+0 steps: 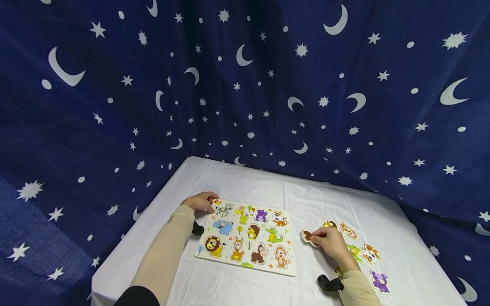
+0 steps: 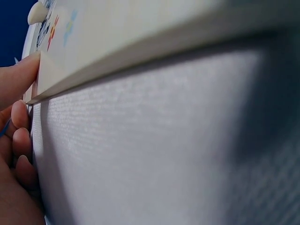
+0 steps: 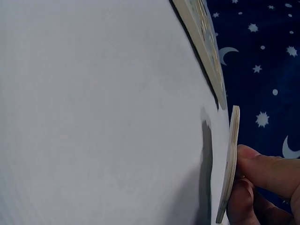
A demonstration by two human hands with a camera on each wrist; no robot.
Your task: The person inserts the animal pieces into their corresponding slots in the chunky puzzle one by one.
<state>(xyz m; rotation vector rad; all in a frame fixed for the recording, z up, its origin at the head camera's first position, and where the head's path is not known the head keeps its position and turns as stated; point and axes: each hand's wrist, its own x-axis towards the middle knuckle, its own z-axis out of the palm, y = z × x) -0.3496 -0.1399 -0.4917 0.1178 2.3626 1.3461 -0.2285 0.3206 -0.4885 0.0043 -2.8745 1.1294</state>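
A wooden animal puzzle board (image 1: 246, 238) lies flat on the table. My left hand (image 1: 201, 201) grips its far left corner; in the left wrist view the thumb (image 2: 21, 77) lies on the corner, with the other fingers curled beside the edge. Off the board's right side, my right hand (image 1: 330, 243) pinches a brown animal puzzle piece (image 1: 306, 236), most of its picture hidden by the fingers. The right wrist view shows that piece (image 3: 229, 164) edge-on, tilted up over the cloth, its shadow falling beside it. A pale knob (image 2: 36, 14) stands up near the board's zebra picture.
Around my right hand lie loose pieces: an orange monkey (image 1: 348, 230), a green crocodile (image 1: 354, 252), a tiger (image 1: 371, 253) and a purple hippo (image 1: 379, 281). A yellow-and-brown piece (image 1: 329, 224) is partly behind the hand. White cloth (image 1: 260, 182) covers the table; a starry blue curtain (image 1: 245, 119) surrounds it.
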